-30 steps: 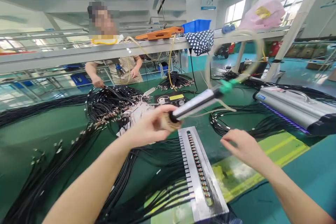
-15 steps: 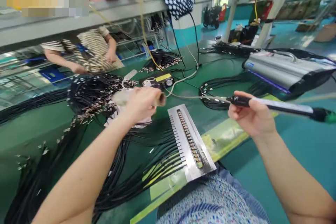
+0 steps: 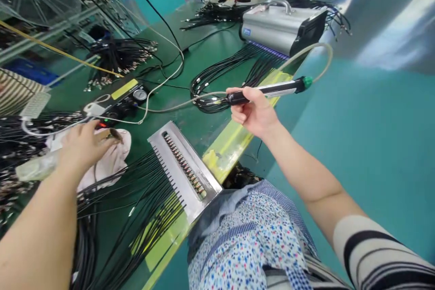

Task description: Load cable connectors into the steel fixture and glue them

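Observation:
My right hand [image 3: 253, 111] grips a black dispensing syringe [image 3: 278, 89] with a white label and a green end cap, held nearly level above the table with its tip to the left. A pale hose loops from the cap. My left hand [image 3: 79, 145] is around a roll with a brown tube core [image 3: 113, 134], over a crumpled pale cloth [image 3: 108, 161]; its wrapped, translucent end [image 3: 36, 166] shows at the left. Between my hands lies a flat metal fixture [image 3: 200, 176], its slot filled with a row of small connectors. Black cables [image 3: 136, 181] run into its notched left side.
A black dispenser controller [image 3: 125, 104] with a round gauge stands beyond my left hand. At the back, a silver case [image 3: 275, 27] glows purple underneath, with looped cables [image 3: 210, 84] before it. Cable bundles [image 3: 118, 54] lie farther back. Yellow tape [image 3: 234, 145] lines the table edge.
The view has swung right and down. My left hand with the roll has come down to the cloth by the controller. My right hand still holds the syringe.

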Demonstrator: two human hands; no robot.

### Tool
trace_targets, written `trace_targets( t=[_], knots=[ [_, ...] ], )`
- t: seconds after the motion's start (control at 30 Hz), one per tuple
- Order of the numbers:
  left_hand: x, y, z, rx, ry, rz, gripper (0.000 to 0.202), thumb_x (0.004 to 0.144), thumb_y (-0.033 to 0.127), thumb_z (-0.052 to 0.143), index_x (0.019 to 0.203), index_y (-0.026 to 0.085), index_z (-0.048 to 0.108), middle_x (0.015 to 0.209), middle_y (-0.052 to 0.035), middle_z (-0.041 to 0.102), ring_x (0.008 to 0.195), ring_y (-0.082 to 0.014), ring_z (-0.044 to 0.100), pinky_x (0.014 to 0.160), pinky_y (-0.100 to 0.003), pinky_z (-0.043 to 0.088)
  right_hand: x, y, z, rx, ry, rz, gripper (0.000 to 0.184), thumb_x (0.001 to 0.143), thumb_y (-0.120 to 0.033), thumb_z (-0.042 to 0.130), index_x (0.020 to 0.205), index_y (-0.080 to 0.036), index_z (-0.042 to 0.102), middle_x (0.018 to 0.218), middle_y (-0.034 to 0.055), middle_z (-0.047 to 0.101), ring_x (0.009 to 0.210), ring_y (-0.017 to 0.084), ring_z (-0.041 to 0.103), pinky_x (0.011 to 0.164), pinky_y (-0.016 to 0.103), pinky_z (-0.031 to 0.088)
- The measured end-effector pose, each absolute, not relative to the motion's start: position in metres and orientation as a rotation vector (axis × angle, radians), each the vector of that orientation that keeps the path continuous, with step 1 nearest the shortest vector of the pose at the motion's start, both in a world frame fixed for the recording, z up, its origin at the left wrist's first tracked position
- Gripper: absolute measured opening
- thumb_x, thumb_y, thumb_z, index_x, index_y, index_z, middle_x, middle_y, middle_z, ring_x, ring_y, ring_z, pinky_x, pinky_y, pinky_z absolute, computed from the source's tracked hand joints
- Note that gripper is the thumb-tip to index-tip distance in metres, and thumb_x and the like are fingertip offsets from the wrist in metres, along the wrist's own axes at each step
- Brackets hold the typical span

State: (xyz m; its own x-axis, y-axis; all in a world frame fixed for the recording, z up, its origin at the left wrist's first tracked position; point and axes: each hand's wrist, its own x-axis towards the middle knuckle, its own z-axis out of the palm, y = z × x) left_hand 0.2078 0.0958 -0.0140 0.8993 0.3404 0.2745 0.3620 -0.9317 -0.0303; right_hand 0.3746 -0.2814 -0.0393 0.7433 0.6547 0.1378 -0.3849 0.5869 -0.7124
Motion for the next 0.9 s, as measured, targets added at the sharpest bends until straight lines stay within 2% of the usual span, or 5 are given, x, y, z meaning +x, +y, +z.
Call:
trace_targets(
  t=[0.23,0.43,0.53,0.63,0.9],
  knots=[
    [0.152,-0.014,-0.004,-3.24,-0.115,-0.231,0.044,0.088,0.037,0.044,0.129,0.026,0.035,0.13,-0.0058,0.044,0.121,-0.0279,0.043,0.101,-0.045,0.039,0.371,-0.243,-0.021,-0.689,-0.491,0.724,0.034,0.057,-0.042,0.073,0.082,-0.019,0.067,0.05,-0.0078,0.047,0.041,0.004,0.035,0.039,0.021,0.026],
    [0.118,-0.074,-0.036,-3.199,0.184,-0.17,0.031,0.088,0.023,0.044,0.119,0.02,0.048,0.122,-0.0117,0.052,0.108,-0.0241,0.053,0.087,-0.038,0.047,0.367,-0.183,-0.012,-0.971,-0.577,0.57,0.026,0.06,-0.04,0.07,0.068,-0.015,0.067,0.047,-0.0052,0.046,0.036,0.004,0.034,0.033,0.021,0.018],
    [0.123,-0.071,-0.038,-3.251,0.179,-0.134,0.027,0.089,0.025,0.044,0.115,0.017,0.051,0.118,-0.0121,0.056,0.102,-0.0233,0.055,0.085,-0.039,0.047,0.37,-0.158,-0.004,-1.179,-0.697,0.456,0.02,0.066,-0.035,0.066,0.062,-0.015,0.067,0.044,-0.004,0.046,0.035,0.005,0.034,0.032,0.022,0.017],
    [0.133,-0.055,-0.036,-3.293,0.104,-0.108,0.033,0.089,0.032,0.048,0.117,0.014,0.05,0.121,-0.0133,0.055,0.106,-0.0233,0.054,0.089,-0.039,0.045,0.369,-0.139,0.004,-1.415,-0.887,0.3,0.017,0.07,-0.033,0.063,0.061,-0.019,0.066,0.045,-0.0025,0.049,0.041,0.009,0.043,0.037,0.024,0.033],
    [0.158,-0.026,-0.044,-3.22,-0.065,0.11,0.082,0.076,0.069,0.046,0.131,0.009,0.041,0.14,-0.0187,0.038,0.132,-0.0304,0.032,0.104,-0.05,0.03,0.361,-0.105,-0.034,-1.77,-1.146,0.179,0.011,0.072,-0.032,0.06,0.068,-0.023,0.066,0.072,0.0023,0.07,0.07,0.02,0.065,0.068,0.033,0.054]
  ],
)
